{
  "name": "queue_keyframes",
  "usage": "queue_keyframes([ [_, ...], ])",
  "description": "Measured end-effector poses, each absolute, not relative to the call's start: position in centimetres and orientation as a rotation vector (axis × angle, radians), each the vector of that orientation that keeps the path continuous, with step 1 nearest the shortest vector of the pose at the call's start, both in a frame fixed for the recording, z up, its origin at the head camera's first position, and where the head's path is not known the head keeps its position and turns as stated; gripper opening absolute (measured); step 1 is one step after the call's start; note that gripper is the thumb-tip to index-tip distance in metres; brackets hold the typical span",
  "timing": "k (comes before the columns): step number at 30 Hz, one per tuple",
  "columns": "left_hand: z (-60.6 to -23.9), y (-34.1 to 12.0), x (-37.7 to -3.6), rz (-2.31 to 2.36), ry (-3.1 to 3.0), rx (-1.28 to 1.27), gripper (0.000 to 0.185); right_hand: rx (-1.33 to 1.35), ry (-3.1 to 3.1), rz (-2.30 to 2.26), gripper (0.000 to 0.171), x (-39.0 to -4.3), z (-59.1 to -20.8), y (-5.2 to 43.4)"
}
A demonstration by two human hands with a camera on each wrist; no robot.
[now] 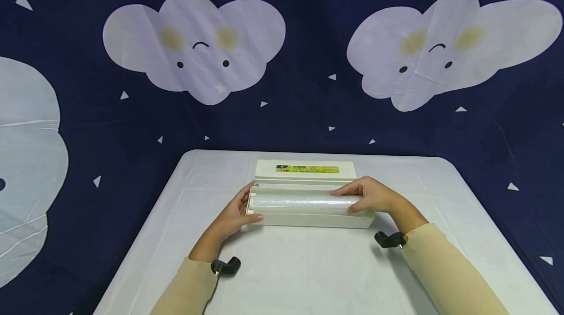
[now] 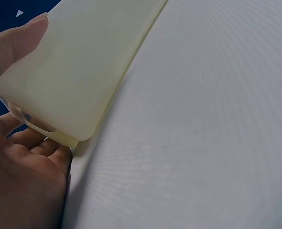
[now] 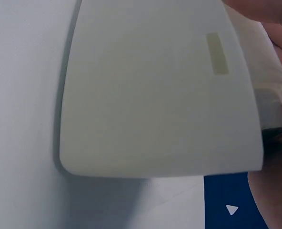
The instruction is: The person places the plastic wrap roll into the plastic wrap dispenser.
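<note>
A cream dispenser box (image 1: 308,220) lies open in the middle of the white table (image 1: 308,276), its lid (image 1: 305,170) folded back. Inside it lies a roll of clear film (image 1: 304,203). My left hand (image 1: 242,207) holds the box's left end, thumb on the front wall and fingers round the end. My right hand (image 1: 365,197) lies over the roll's right end, fingers curled across the top and thumb in front. The left wrist view shows the box (image 2: 84,62) from below the front with my thumb (image 2: 22,33) on it. In the right wrist view the box (image 3: 155,95) fills the frame.
The table's cloth (image 2: 203,119) stretches bare toward me in front of the box. A dark blue backdrop with white clouds (image 1: 194,45) hangs behind the table. Small black camera mounts (image 1: 225,266) sit on both wrists.
</note>
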State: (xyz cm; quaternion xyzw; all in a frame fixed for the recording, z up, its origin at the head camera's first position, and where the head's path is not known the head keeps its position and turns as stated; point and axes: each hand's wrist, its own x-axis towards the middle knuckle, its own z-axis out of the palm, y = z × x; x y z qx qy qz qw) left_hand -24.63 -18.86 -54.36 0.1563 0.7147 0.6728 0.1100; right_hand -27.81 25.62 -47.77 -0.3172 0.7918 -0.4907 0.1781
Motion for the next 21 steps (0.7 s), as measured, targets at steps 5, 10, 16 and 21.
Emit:
queue_keyframes([
  [5,-54.39,-18.87,-24.66,1.981,2.095,0.463,0.113,-0.875,2.277,-1.35,0.058,-27.83,-47.74,25.56],
  [10,-54.35,-18.88,-24.67,1.985,2.093,0.463,0.112,-0.87,2.3,-1.325,0.059,-27.88,-47.75,25.42],
  [16,-54.42,-18.96,-24.69,1.977,2.097,0.451,0.112,-0.836,2.306,-1.31,0.059,-27.87,-47.88,25.33],
  [21,-54.46,-18.94,-24.68,1.968,2.11,0.448,0.112,-0.814,2.334,-1.278,0.059,-27.89,-47.91,25.22],
])
